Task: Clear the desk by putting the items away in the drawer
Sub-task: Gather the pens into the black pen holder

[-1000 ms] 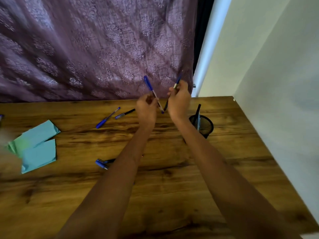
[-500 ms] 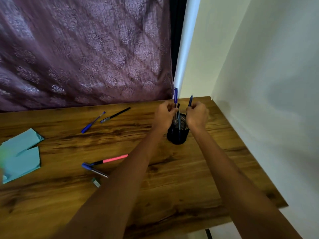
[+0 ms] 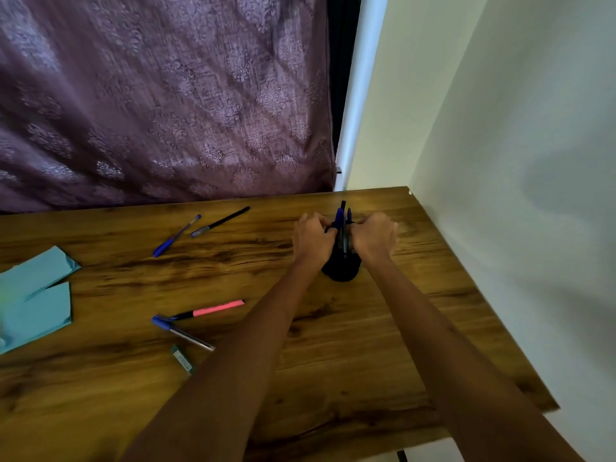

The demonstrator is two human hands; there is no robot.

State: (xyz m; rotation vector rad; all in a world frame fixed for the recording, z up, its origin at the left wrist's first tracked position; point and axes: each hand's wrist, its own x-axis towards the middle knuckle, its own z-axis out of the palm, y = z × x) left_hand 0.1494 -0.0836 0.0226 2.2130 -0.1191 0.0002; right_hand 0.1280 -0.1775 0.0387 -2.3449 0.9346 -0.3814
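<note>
- lowering pens into the black mesh pen cup [image 3: 341,266], both hands have dropped from curtain height a second ago to the cup's rim
- the left hand [image 3: 311,240] curls against the cup's left side, fingers bent round the pens [image 3: 340,219] or the rim; which one i cannot tell
- the right hand [image 3: 375,238] curls on the right side, likewise gripping at the pens or the rim
- judging by this, loose pens are being gathered before anything goes to the drawer, which is not in view
- left on the wooden worktop [image 3: 333,345]: a blue pen [image 3: 176,235] beside a black pen [image 3: 220,222], a pink highlighter [image 3: 210,310] touching a blue-capped pen [image 3: 181,332], a small eraser [image 3: 182,358], teal papers [image 3: 36,295]
- a purple patterned curtain [image 3: 160,95] hangs behind; a pale wall [image 3: 500,145] closes the right side
</note>
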